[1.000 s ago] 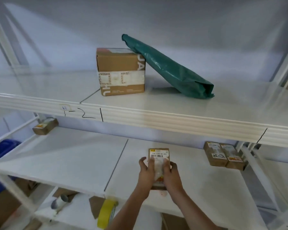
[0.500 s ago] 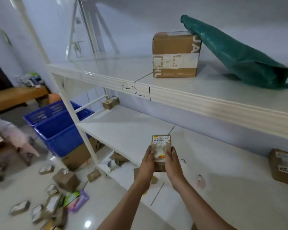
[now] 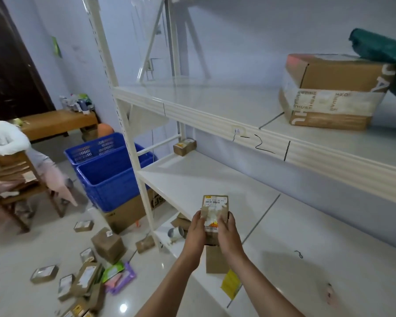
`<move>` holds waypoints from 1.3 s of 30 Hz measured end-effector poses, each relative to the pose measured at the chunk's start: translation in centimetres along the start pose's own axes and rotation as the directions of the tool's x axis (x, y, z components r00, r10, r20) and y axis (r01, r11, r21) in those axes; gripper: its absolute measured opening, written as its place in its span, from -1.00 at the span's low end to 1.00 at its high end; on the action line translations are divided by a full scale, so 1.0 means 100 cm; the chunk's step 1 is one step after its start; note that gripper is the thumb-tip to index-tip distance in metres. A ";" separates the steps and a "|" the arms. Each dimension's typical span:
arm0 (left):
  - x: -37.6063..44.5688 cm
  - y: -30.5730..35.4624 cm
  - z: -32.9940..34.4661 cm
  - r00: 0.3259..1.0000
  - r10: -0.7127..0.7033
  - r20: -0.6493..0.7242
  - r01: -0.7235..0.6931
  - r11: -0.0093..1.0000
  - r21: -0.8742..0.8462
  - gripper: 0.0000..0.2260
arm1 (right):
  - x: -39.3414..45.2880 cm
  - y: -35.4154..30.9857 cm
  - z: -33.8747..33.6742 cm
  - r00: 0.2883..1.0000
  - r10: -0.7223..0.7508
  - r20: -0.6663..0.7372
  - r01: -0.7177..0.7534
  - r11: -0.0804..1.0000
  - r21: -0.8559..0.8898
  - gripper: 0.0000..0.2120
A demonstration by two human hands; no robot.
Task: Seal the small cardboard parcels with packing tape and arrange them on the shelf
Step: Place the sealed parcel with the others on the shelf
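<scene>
Hands (image 3: pixel 212 234) grip barcode-labelled parcel (image 3: pixel 215 209) over shelf (image 3: pixel 192 177)

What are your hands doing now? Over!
Left hand and right hand both grip small taped parcel, held above middle shelf. Not set down yet. Nothing blocking the shelf below it. Over.

Ahead of my hands the middle shelf (image 3: pixel 204 179) lies open, with only a small box (image 3: pixel 184 146) far back at its left end.
</scene>
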State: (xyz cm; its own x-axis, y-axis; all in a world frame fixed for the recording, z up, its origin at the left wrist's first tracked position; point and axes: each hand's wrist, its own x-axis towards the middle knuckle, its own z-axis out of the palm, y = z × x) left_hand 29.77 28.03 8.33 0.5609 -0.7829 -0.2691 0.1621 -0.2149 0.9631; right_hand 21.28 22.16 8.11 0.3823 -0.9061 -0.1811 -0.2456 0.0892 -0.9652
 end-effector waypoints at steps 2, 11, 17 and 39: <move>0.021 0.005 -0.024 1.000 -0.027 0.006 0.027 1.000 -0.012 -0.69 | 0.017 -0.008 0.028 1.000 0.020 -0.005 -0.020 1.000 -0.009 -0.54; 0.118 0.021 -0.120 0.997 -0.066 0.038 0.068 0.997 -0.049 -0.64 | 0.086 -0.039 0.135 0.998 0.055 -0.010 -0.054 0.999 0.002 -0.58; 0.187 0.037 -0.142 0.995 -0.070 0.069 0.072 0.997 -0.037 -0.67 | 0.146 -0.050 0.171 0.995 0.078 -0.054 -0.079 0.997 -0.004 -0.57; 0.456 0.077 -0.192 0.958 -0.158 0.240 0.085 0.954 0.288 -0.70 | 0.397 -0.067 0.258 0.955 0.268 -0.131 -0.289 0.939 -0.185 -0.65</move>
State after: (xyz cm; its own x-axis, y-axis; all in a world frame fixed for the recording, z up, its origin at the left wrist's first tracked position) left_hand 72.21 1.86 3.35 0.3164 -0.8562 -0.4085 -0.0314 -0.4399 0.8975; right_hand 61.13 -3.75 2.54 0.1826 -0.8952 -0.4066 -0.5057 0.2692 -0.8196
